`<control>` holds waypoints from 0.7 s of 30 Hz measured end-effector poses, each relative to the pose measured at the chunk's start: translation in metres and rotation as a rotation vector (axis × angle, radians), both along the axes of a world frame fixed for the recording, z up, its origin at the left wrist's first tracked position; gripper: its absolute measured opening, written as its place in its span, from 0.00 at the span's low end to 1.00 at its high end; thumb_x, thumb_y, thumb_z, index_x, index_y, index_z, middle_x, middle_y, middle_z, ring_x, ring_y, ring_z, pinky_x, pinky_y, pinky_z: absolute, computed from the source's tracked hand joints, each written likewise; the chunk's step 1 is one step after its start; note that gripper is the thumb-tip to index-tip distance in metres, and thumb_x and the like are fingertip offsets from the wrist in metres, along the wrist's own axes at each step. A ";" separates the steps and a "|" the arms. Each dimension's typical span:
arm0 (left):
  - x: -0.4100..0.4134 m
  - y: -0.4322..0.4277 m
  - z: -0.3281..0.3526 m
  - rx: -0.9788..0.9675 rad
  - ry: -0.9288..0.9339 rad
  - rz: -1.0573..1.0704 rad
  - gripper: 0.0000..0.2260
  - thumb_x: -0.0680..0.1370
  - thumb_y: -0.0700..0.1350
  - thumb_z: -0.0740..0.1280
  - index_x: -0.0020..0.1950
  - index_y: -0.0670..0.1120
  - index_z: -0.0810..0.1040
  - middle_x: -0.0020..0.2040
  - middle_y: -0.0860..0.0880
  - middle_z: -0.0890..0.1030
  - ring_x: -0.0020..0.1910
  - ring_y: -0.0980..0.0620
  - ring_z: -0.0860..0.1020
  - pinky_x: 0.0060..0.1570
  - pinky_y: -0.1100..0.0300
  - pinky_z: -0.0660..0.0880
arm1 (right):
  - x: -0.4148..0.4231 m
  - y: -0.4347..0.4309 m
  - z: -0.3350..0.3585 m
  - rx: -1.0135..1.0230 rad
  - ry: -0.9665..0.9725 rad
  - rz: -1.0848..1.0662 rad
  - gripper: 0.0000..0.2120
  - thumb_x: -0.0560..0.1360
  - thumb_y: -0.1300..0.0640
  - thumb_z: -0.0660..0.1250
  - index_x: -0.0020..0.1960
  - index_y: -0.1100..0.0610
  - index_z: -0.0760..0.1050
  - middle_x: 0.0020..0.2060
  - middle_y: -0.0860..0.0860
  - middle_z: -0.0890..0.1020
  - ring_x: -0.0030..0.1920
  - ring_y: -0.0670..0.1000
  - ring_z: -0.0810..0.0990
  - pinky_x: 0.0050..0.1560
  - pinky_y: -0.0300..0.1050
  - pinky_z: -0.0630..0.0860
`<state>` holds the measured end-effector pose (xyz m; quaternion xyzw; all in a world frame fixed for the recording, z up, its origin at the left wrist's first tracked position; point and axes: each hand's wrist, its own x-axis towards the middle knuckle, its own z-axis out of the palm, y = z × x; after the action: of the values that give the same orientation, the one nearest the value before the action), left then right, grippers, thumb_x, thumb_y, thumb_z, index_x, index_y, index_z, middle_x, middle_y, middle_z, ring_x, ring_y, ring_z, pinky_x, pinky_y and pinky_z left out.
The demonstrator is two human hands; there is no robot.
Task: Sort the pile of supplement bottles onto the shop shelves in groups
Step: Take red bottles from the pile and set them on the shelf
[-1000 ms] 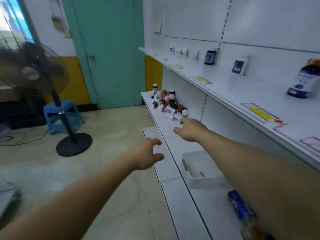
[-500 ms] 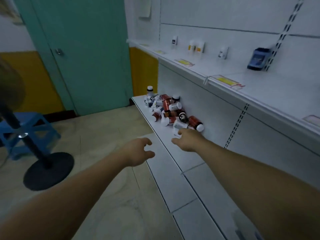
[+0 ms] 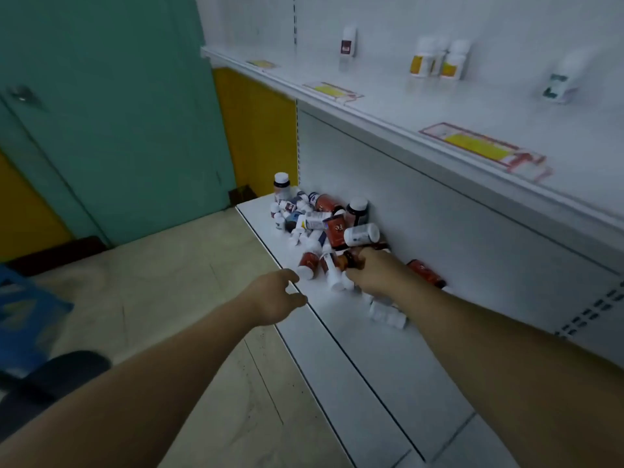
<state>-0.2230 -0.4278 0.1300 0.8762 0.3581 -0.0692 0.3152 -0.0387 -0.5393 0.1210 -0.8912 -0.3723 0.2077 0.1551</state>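
Observation:
A pile of supplement bottles (image 3: 324,228), red, white and dark, lies at the far end of the white bottom shelf (image 3: 354,359), against the back panel. My right hand (image 3: 376,276) is at the near edge of the pile, its fingers curled round a small brown bottle (image 3: 351,260). A red bottle (image 3: 426,273) lies just beyond my wrist and a white bottle (image 3: 388,314) lies under my forearm. My left hand (image 3: 275,295) hovers at the shelf's front edge, fingers loosely curled, holding nothing.
The upper shelf (image 3: 388,106) carries a red-labelled bottle (image 3: 347,45), a group of yellow-labelled bottles (image 3: 435,60), a white bottle (image 3: 559,82) and price labels (image 3: 483,148). A green door (image 3: 111,123), a blue stool (image 3: 23,319) and a fan base (image 3: 50,376) are to the left.
The view has moved closer to the pile. My right hand went from the pile's near edge into it and closed on a brown bottle. My left hand stayed beside the shelf edge.

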 end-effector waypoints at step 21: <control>0.186 0.208 -0.174 -0.413 0.023 -0.131 0.28 0.74 0.58 0.68 0.65 0.42 0.65 0.61 0.43 0.74 0.54 0.45 0.74 0.45 0.56 0.70 | 0.105 0.204 -0.088 -0.133 -0.341 -0.138 0.30 0.76 0.45 0.63 0.74 0.51 0.61 0.67 0.56 0.71 0.64 0.60 0.71 0.62 0.54 0.70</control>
<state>-0.0366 -0.2194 -0.0439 0.8134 0.2821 -0.1712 0.4790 0.0662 -0.3355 0.0332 -0.9451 -0.3168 0.0664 0.0445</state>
